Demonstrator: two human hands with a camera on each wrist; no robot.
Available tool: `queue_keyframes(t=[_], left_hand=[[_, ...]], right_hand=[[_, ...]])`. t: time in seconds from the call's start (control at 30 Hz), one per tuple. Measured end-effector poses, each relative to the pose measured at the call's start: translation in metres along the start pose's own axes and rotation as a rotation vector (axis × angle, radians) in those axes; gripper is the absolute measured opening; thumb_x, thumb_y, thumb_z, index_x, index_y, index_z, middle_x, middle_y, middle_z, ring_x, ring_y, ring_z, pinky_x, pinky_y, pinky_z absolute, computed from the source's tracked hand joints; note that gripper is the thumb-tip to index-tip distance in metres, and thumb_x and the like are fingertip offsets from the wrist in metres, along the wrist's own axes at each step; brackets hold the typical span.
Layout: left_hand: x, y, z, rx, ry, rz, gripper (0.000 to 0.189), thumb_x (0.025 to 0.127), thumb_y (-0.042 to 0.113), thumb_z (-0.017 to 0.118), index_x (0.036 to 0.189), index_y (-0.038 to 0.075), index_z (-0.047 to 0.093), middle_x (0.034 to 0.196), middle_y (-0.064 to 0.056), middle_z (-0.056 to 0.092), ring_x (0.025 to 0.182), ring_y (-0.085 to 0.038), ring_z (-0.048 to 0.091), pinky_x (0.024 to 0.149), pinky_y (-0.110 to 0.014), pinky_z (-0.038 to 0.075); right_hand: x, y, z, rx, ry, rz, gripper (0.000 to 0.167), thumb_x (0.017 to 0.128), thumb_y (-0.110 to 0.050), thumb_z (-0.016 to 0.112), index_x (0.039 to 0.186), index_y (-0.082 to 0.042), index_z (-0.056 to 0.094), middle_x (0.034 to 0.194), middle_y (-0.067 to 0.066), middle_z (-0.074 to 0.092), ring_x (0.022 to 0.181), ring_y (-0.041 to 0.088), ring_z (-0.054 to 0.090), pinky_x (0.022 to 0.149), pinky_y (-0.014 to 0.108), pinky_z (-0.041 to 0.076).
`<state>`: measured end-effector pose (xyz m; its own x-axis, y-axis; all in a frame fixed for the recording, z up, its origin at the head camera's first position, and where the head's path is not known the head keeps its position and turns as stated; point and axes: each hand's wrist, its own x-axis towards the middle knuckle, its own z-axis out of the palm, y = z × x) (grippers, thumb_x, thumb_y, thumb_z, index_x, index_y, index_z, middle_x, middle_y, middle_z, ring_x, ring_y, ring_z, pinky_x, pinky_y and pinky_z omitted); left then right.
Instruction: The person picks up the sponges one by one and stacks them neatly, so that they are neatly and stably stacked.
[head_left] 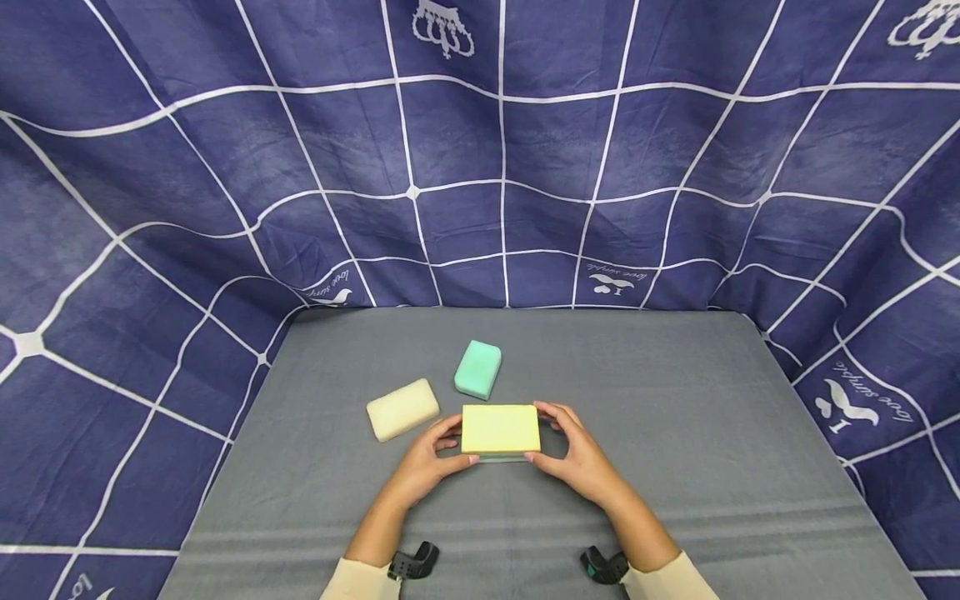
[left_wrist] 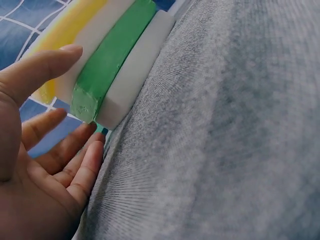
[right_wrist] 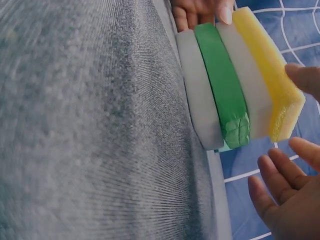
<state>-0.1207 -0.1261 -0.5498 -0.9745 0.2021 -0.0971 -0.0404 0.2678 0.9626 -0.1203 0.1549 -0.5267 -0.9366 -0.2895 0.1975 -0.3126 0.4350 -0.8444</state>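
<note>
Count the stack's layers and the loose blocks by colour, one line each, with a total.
Yellow sponge layer: 1
White layers: 2
Green wrapped layer: 1
Loose cream block: 1
Loose mint-green block: 1
Total: 6

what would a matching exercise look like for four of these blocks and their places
1. yellow slab
2. green layer
3. mint-green block
4. cream block

A. between two white layers
B. left of the stack in the head view
C. on top of the stack
D. behind the stack in the head view

Pairs: 1-C; 2-A; 3-D; 4-B
</note>
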Motion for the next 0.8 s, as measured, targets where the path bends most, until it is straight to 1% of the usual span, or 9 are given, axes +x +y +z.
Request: queue_keyframes(t=[0.1, 0.2, 0.27, 0.37, 0.47, 0.53, 0.67, 0.8], left_hand=[[0.0, 0.002, 0.0, 0.01, -0.013, 0.028, 0.086, 0.079, 0.023, 0.088, 0.153, 0.017, 0.044, 0.143, -0.007, 0.056, 0.132, -0.026, 0.053, 0.106, -0.038, 0.048], [-0.001, 0.006, -0.001, 0.011, -0.021, 0.052, 0.095, 0.079, 0.025, 0.088, 0.158, 0.021, 0.035, 0.152, -0.006, 0.049, 0.142, -0.025, 0.045, 0.109, -0.043, 0.047], [-0.003, 0.009, -0.001, 0.003, -0.013, 0.075, 0.095, 0.08, 0.026, 0.087, 0.159, 0.023, 0.033, 0.155, -0.005, 0.044, 0.145, -0.026, 0.042, 0.11, -0.047, 0.046], [-0.005, 0.013, 0.0, -0.017, 0.007, 0.113, 0.082, 0.087, 0.026, 0.081, 0.157, 0.025, 0.038, 0.159, -0.006, 0.037, 0.146, -0.027, 0.04, 0.11, -0.05, 0.046], [-0.006, 0.016, 0.003, -0.005, 0.028, 0.159, 0.065, 0.093, 0.026, 0.075, 0.152, 0.021, 0.047, 0.158, -0.008, 0.037, 0.144, -0.029, 0.041, 0.107, -0.046, 0.049], [-0.006, 0.017, 0.005, -0.001, 0.036, 0.168, 0.06, 0.094, 0.027, 0.073, 0.149, 0.019, 0.051, 0.156, -0.007, 0.041, 0.142, -0.027, 0.043, 0.105, -0.042, 0.052], [-0.004, 0.016, 0.007, -0.017, 0.036, 0.15, 0.06, 0.093, 0.025, 0.075, 0.148, 0.017, 0.053, 0.149, -0.004, 0.048, 0.137, -0.025, 0.046, 0.1, -0.034, 0.053], [-0.003, 0.014, 0.008, -0.044, 0.04, 0.119, 0.058, 0.091, 0.022, 0.077, 0.145, 0.02, 0.056, 0.145, -0.005, 0.052, 0.133, -0.026, 0.05, 0.096, -0.032, 0.054]], right_hand=[[0.0, 0.0, 0.0, 0.009, 0.008, -0.028, 0.079, 0.082, -0.024, 0.086, 0.15, -0.02, 0.046, 0.145, 0.002, 0.051, 0.135, 0.025, 0.05, 0.106, 0.048, 0.046], [0.001, -0.001, 0.0, -0.001, 0.025, -0.079, 0.071, 0.088, -0.018, 0.08, 0.15, -0.022, 0.046, 0.146, 0.004, 0.05, 0.134, 0.025, 0.05, 0.104, 0.048, 0.047], [0.002, -0.002, 0.002, 0.001, 0.03, -0.106, 0.064, 0.091, -0.014, 0.076, 0.149, -0.02, 0.049, 0.146, 0.005, 0.049, 0.134, 0.026, 0.05, 0.103, 0.047, 0.048], [0.003, -0.001, 0.006, 0.009, 0.033, -0.132, 0.055, 0.093, -0.008, 0.072, 0.145, -0.011, 0.054, 0.145, 0.012, 0.05, 0.132, 0.029, 0.05, 0.101, 0.044, 0.049], [0.004, 0.0, 0.01, 0.022, 0.035, -0.122, 0.05, 0.093, -0.008, 0.072, 0.141, -0.009, 0.058, 0.144, 0.014, 0.051, 0.131, 0.029, 0.051, 0.1, 0.042, 0.049], [0.003, 0.0, 0.011, 0.022, 0.035, -0.102, 0.047, 0.094, -0.011, 0.072, 0.139, -0.013, 0.061, 0.143, 0.012, 0.052, 0.13, 0.026, 0.051, 0.1, 0.04, 0.049], [0.002, 0.001, 0.012, 0.055, 0.024, -0.04, 0.045, 0.094, -0.021, 0.073, 0.138, -0.024, 0.062, 0.143, 0.002, 0.054, 0.133, 0.021, 0.051, 0.101, 0.04, 0.05], [0.002, 0.001, 0.012, 0.092, 0.008, -0.005, 0.046, 0.094, -0.027, 0.073, 0.138, -0.029, 0.061, 0.144, -0.001, 0.054, 0.134, 0.02, 0.05, 0.102, 0.041, 0.051]])
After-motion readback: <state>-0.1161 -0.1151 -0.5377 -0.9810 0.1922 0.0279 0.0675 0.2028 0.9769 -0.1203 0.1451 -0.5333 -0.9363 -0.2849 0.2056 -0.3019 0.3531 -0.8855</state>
